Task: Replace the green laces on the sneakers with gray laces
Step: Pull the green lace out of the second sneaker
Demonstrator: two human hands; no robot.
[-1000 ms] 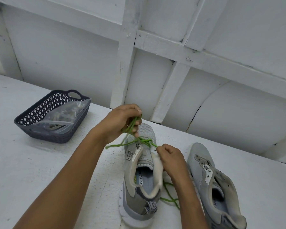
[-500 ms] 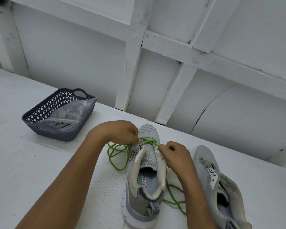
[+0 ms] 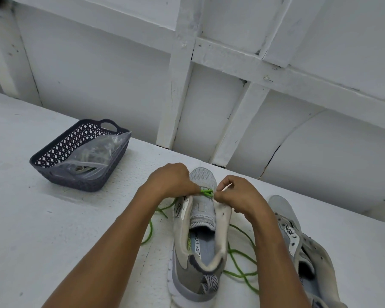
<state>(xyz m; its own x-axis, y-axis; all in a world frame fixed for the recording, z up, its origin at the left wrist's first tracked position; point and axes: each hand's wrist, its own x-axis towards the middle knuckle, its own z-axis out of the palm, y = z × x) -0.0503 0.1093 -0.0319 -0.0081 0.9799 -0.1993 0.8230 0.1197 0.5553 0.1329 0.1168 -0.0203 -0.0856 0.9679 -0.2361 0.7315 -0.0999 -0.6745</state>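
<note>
Forearms: both of mine reach in from the near edge and converge over the middle shoe.
Sneaker [image 3: 200,258]: gray, upright on the white surface [image 3: 53,230], heel toward me, toe toward the wall; tongue lying flat, insole exposed.
Green lace [image 3: 206,192]: threaded only at the toe-end eyelets, where a short stretch crosses between my hands. The rest lies slack on the surface, one loop left of the sneaker, a longer tangle right of it running past the heel.
Second sneaker [image 3: 320,261]: same gray, just right of the first, angled, heel cut off by the frame.
Left hand [image 3: 171,181]: fingers curled, pinching the green lace at the left toe-end eyelet.
Right hand [image 3: 238,194]: fingers curled, gripping the right eyelet edge of the sneaker; fingertips touch the lace there.
Basket [image 3: 80,183]: dark openwork plastic, far left on the surface, well apart from the shoes.
Bag [image 3: 93,152]: clear plastic, lying in the basket; pale coiled strands inside, too blurred to identify.
Wall [image 3: 98,74]: white-painted boards and battens behind the surface.
</note>
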